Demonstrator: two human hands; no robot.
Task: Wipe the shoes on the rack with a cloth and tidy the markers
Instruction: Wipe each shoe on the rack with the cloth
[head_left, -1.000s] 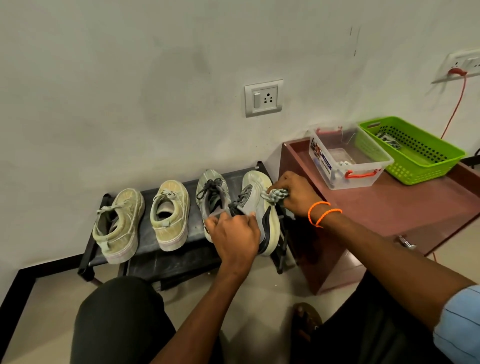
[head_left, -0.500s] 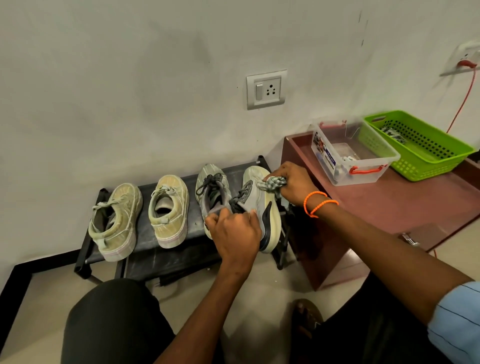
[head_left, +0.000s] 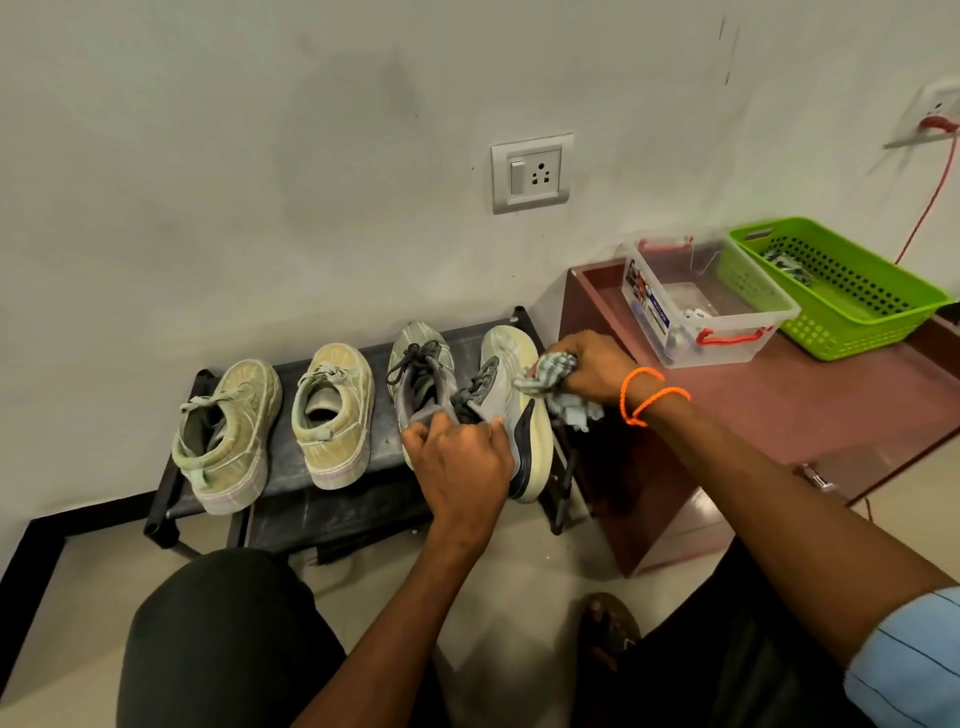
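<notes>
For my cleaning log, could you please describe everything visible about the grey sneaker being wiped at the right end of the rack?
The grey sneaker with a cream sole and black side stripe sits rightmost on the black shoe rack, tipped onto its side, toe toward the wall. Dark laces show. The left hand grips its heel; the right hand presses a crumpled grey checked cloth against its upper side.

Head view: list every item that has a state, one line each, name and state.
Left hand: grips heel of grey shoe.
Right hand: holds cloth.
Cloth: bunched, against grey shoe's side.
Grey shoe: tilted on rack.
Other grey shoe: upright on rack.
Two beige shoes: upright on rack.
Clear box: lidless.
Green basket: open-topped.
</notes>
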